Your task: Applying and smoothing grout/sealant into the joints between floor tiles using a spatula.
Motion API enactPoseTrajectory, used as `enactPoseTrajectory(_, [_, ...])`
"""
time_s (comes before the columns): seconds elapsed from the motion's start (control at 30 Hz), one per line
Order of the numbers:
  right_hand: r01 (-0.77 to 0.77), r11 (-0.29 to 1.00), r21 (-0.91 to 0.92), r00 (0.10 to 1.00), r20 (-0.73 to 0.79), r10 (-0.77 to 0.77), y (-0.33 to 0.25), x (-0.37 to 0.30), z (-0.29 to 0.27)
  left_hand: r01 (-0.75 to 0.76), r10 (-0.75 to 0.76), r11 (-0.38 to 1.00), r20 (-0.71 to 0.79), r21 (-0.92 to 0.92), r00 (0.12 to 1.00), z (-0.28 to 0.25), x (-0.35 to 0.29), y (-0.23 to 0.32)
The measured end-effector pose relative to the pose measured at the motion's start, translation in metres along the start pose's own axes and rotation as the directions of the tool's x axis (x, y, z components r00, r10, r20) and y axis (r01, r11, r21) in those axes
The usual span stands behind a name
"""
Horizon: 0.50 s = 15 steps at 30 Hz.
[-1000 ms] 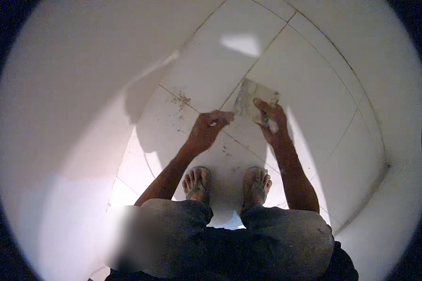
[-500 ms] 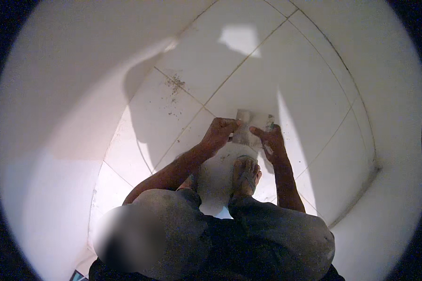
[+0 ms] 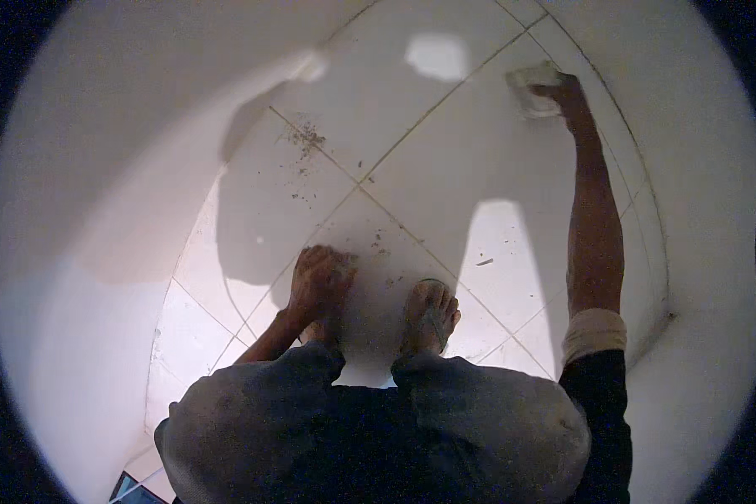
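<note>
Far out to the right, my right hand (image 3: pixel 569 97) is closed round the edge of a flat, dusty grey-white rectangular pad (image 3: pixel 525 91). It holds the pad against or just over the tiled floor (image 3: pixel 428 176); what the pad is made of cannot be made out. My left hand (image 3: pixel 321 275) is low, in front of my left foot, with its fingers curled downward. Its fingertips are smeared by motion, so anything inside them stays hidden. Brown crumbs of dirt (image 3: pixel 380 244) lie on the tile beside it.
A larger patch of dark crumbs (image 3: pixel 308 139) sits near a grout line at the upper left. Pale walls close in on both sides. My right foot (image 3: pixel 431 315), in a sandal, stands on the tiles. A thin dark sliver (image 3: pixel 485 262) lies in the bright patch.
Both hands were together at the pad in front of my feet. The right hand has carried it forward and right; the left has let go and drawn back left. Crumbs now show where it was.
</note>
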State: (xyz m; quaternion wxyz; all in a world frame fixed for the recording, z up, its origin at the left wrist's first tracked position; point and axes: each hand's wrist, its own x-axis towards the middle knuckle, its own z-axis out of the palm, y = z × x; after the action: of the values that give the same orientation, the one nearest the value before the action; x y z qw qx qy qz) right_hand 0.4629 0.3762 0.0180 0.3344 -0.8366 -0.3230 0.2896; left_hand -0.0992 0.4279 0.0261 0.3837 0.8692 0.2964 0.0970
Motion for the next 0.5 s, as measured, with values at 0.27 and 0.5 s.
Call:
enactPoseTrajectory(0.27, [-0.028,1.0,-0.009,1.0,-0.009,0.028,0.0,0.02,0.031,-0.079,0.075,0.989,0.034,0.128,0.997,0.005,-0.035,-0.003])
enactPoseTrajectory(0.5, [0.023,0.984,0.179,0.977,0.203,-0.06,-0.021,-0.009,0.025,-0.035,0.031,0.993,0.039,0.113,0.999,0.01,-0.033,-0.012])
